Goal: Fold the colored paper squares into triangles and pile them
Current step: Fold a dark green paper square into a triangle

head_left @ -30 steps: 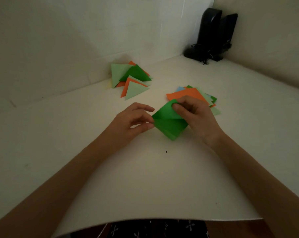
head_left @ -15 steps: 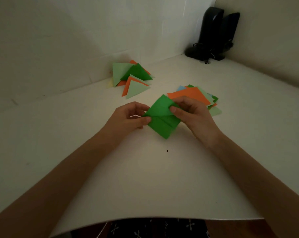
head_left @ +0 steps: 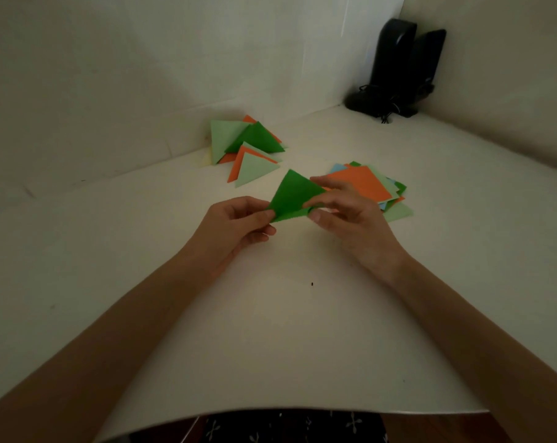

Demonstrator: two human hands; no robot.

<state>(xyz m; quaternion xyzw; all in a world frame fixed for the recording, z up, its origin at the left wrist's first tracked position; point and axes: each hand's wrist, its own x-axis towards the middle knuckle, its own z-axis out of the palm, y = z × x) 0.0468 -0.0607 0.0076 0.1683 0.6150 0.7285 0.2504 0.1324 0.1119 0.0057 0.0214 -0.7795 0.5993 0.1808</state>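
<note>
Green paper (head_left: pixel 294 195) in left hand (head_left: pixel 235 222), right hand (head_left: pixel 350 215) pinch grip; white table (head_left: pixel 270 330); black speakers (head_left: pixel 401 68) in corner (head_left: pixel 404 14).

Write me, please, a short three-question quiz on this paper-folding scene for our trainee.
1. True or false: the left hand and the right hand each pinch the dark green paper.
2. Which colour is the top sheet of the stack of unfolded squares? A blue, B orange, C yellow.
3. On which side of that stack does the pile of folded triangles lie?
Key: 1 true; 2 B; 3 left.
</note>
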